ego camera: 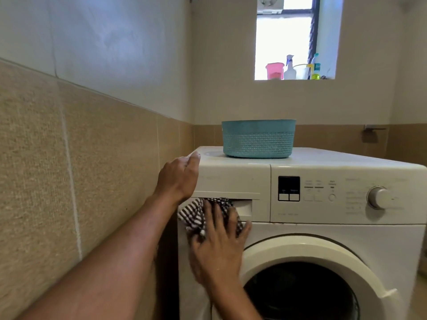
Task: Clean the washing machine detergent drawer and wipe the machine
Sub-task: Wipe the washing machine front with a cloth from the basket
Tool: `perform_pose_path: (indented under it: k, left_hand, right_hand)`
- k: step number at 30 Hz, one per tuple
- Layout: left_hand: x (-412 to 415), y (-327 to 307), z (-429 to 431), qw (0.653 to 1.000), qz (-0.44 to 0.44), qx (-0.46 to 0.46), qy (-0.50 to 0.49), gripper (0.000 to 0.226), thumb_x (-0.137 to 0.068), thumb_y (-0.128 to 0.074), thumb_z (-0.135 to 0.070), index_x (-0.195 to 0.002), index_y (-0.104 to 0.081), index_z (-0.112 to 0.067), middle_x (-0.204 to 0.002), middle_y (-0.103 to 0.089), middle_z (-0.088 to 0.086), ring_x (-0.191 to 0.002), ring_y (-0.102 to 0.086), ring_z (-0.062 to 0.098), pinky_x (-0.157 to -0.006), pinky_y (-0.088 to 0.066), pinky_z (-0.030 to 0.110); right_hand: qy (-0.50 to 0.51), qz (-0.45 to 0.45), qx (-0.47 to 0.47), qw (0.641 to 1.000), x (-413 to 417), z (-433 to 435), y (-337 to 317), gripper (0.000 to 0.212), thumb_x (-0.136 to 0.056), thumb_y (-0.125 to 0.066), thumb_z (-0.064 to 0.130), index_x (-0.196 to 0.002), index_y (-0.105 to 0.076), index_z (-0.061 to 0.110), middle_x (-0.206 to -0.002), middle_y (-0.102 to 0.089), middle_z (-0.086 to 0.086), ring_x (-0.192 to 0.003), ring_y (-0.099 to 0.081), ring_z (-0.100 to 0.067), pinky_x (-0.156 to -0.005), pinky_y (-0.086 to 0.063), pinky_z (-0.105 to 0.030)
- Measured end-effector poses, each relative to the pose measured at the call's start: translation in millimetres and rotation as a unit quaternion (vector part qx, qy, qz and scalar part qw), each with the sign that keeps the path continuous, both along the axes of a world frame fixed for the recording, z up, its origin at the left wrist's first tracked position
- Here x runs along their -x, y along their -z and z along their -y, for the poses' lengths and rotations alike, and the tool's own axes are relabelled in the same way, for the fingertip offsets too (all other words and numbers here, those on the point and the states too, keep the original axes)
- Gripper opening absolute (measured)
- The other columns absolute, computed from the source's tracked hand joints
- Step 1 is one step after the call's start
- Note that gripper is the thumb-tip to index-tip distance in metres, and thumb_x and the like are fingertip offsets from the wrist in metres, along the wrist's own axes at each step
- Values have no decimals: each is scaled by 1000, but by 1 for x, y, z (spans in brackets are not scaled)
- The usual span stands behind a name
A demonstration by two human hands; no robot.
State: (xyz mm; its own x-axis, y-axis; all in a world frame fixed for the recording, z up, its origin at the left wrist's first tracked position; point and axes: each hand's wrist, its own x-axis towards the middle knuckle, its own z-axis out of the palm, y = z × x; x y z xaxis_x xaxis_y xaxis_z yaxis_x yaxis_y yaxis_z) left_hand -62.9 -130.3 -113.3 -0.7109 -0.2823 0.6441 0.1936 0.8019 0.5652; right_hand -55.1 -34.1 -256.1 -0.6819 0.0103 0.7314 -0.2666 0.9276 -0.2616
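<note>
A white front-loading washing machine (pixel 323 232) fills the lower right of the head view. Its detergent drawer (pixel 233 181) is at the top left of the front panel. My right hand (pixel 219 245) presses a black-and-white striped cloth (pixel 196 215) flat against the front, at the drawer's recessed handle (pixel 243 207). My left hand (pixel 180 179) rests on the machine's top left corner, with its thumb on the top edge and its fingers hidden behind the corner.
A teal woven basket (pixel 258 138) stands on the machine's top. The control dial (pixel 380 197) and display (pixel 288 188) sit to the right of the drawer. A tiled wall (pixel 92 169) runs close along the left. Spray bottles (pixel 290 68) and containers stand on the window sill.
</note>
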Motion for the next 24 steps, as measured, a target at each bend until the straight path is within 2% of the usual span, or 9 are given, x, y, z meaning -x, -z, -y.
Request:
perform_pose_path:
  k: [4,8,10,12,15,17,19,21,24]
  left_hand:
    - [0,2,0,1000,2,-1,9,48,-105,-27,-44,-91,-65,-19,-91,-66,6,-74,-56,17,-58,-33,28]
    - [1,2,0,1000,-8,-4,10,50,-105,-29,-42,-107,-71,-14,-98,-63,4,-86,-55,21,-64,-33,31]
    - [3,2,3,1000,-6,-18,13,50,-105,-31,-42,-108,-72,-13,-99,-66,5,-85,-56,21,-61,-35,27]
    - [5,2,6,999,-5,-41,25,49,-105,-32,-43,-102,-73,-16,-104,-71,8,-82,-57,19,-61,-36,25]
    - [1,1,5,994,1,-99,48,52,-106,-28,-42,-118,-73,-17,-121,-68,8,-89,-55,16,-70,-36,29]
    - [0,1,5,988,-4,-140,61,54,-106,-28,-43,-123,-71,-15,-124,-67,10,-90,-57,18,-74,-37,32]
    - [-1,1,3,983,-14,-173,68,55,-106,-26,-44,-126,-70,-18,-126,-66,8,-97,-57,19,-80,-37,31]
    - [-1,2,3,974,-16,-208,87,57,-105,-26,-47,-125,-71,-19,-120,-66,5,-95,-59,18,-79,-41,31]
    - [3,1,10,934,-4,-324,154,73,-86,-31,-72,-108,-77,-20,-115,-72,10,-92,-66,24,-90,-51,45]
  right_hand:
    - [71,-5,-14,997,8,-57,15,74,-71,-52,49,-143,-50,31,-139,-58,6,-135,-37,-38,-112,-16,-63]
    - [51,36,99,993,5,17,-1,77,-67,-48,48,-138,-56,19,-139,-58,-10,-136,-33,-50,-110,-17,-64]
    - [7,32,78,996,1,39,-4,79,-67,-45,47,-139,-56,17,-140,-57,-12,-137,-33,-49,-110,-19,-61]
    - [-33,-6,7,999,8,18,10,75,-74,-45,45,-145,-48,20,-144,-54,-7,-142,-28,-42,-110,-20,-57]
    - [-75,-66,-77,992,23,-53,44,72,-87,-42,43,-155,-26,27,-159,-32,0,-151,-9,-32,-112,-20,-55]
    - [-54,-76,-28,995,34,-84,45,76,-91,-37,43,-158,-4,28,-166,-3,2,-152,0,-32,-117,-12,-53]
    - [-31,-66,68,995,42,-89,25,79,-91,-32,44,-155,12,33,-166,8,3,-152,9,-31,-120,-5,-52]
    - [-16,-63,156,986,48,-81,-8,76,-93,-29,51,-153,15,34,-166,5,1,-150,18,-30,-121,2,-55]
    - [-34,-72,104,991,56,-59,-63,73,-97,-22,59,-155,13,31,-164,16,2,-146,30,-27,-119,14,-52]
